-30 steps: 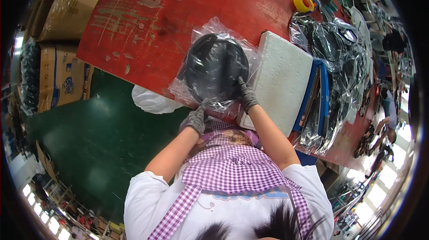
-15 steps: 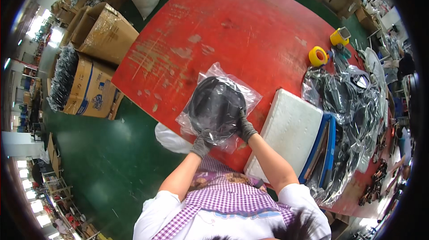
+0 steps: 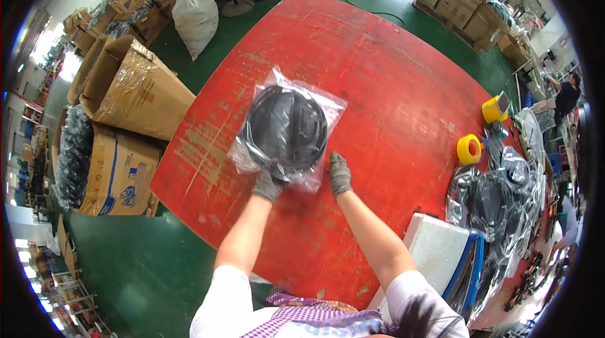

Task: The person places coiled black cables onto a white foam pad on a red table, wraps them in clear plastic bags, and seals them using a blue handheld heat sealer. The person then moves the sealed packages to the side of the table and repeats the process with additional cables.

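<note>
A round black part [image 3: 287,127] with a raised rim lies inside a clear plastic bag [image 3: 331,103] above the red table [image 3: 391,117]. My left hand [image 3: 270,185], in a grey glove, grips the near edge of the bag, its fingers partly hidden under the plastic. On the other side, my right hand [image 3: 339,174], also gloved in grey, is apart from the bag. Its fingers are extended and nothing shows in them.
A white foam block [image 3: 435,243] and a blue frame [image 3: 469,272] stand at the right, next to a heap of bagged black parts [image 3: 498,193]. Yellow tape rolls [image 3: 469,149] lie beyond. Large cartons [image 3: 135,92] stand left of the table; a white sack [image 3: 195,20] is behind.
The bagged part has moved farther out over the table and slightly left, with my left hand on it. My right hand has come off the bag's right side.
</note>
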The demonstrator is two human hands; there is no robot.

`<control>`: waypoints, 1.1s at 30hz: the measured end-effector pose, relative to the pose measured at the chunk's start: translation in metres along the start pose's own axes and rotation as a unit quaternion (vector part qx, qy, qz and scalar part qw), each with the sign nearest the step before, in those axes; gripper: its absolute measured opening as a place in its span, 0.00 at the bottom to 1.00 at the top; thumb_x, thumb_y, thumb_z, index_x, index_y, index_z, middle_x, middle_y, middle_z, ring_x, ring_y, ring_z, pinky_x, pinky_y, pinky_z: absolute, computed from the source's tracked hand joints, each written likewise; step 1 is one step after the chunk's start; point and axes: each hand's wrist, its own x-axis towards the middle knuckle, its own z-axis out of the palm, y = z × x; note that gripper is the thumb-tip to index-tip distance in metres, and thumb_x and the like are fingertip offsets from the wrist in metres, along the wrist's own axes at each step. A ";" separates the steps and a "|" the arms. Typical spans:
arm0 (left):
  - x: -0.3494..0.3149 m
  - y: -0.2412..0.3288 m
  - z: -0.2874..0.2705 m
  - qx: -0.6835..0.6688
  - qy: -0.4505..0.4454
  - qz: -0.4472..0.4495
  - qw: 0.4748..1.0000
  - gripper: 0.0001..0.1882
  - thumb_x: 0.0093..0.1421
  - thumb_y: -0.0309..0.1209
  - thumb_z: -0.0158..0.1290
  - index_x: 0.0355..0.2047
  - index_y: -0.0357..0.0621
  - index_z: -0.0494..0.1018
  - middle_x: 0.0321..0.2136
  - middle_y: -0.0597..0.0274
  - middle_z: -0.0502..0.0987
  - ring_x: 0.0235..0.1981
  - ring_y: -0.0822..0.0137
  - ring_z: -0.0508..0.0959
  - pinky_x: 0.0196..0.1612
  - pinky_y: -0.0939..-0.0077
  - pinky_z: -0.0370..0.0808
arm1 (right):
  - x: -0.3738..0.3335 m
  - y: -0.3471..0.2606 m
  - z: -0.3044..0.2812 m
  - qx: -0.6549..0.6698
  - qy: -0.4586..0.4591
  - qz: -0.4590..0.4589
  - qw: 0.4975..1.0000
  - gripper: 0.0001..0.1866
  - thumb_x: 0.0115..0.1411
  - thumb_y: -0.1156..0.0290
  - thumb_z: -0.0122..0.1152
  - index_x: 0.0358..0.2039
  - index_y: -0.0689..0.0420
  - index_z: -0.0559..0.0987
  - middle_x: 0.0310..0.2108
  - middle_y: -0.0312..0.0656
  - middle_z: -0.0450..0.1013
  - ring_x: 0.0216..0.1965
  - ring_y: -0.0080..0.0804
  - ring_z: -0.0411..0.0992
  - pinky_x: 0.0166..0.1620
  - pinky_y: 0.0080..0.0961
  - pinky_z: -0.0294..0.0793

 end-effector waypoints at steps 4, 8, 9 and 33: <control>0.141 0.096 -0.013 0.047 0.073 -0.004 0.996 0.25 0.44 0.35 0.49 0.45 0.41 0.65 0.45 0.55 0.68 0.45 0.54 0.68 0.50 0.57 0.63 | -0.021 -0.041 0.023 -0.444 0.043 -0.262 0.856 0.32 0.51 0.51 0.47 0.50 0.62 0.61 0.53 0.50 0.56 0.56 0.45 0.50 0.58 0.37 0.47; 0.230 0.167 0.067 0.074 -0.042 -0.069 0.994 0.21 0.47 0.35 0.43 0.42 0.44 0.66 0.43 0.55 0.68 0.45 0.55 0.66 0.51 0.62 0.62 | -0.012 -0.029 0.033 -0.503 0.011 -0.309 0.807 0.32 0.50 0.54 0.50 0.52 0.59 0.59 0.55 0.48 0.51 0.58 0.45 0.46 0.59 0.41 0.42; 0.267 0.194 0.054 0.090 -0.070 -0.047 0.992 0.20 0.47 0.36 0.43 0.42 0.44 0.66 0.41 0.55 0.69 0.43 0.56 0.67 0.49 0.61 0.63 | -0.010 -0.029 0.036 -0.493 0.001 -0.323 0.808 0.32 0.50 0.54 0.51 0.52 0.58 0.59 0.55 0.47 0.51 0.58 0.44 0.46 0.59 0.41 0.42; 0.545 0.231 0.193 0.048 -0.043 0.288 0.955 0.26 0.46 0.42 0.57 0.42 0.43 0.64 0.38 0.55 0.67 0.34 0.60 0.69 0.34 0.64 0.73 | 0.007 -0.017 0.040 -0.497 -0.038 -0.255 0.828 0.27 0.51 0.53 0.50 0.49 0.53 0.63 0.51 0.42 0.59 0.56 0.38 0.52 0.58 0.38 0.46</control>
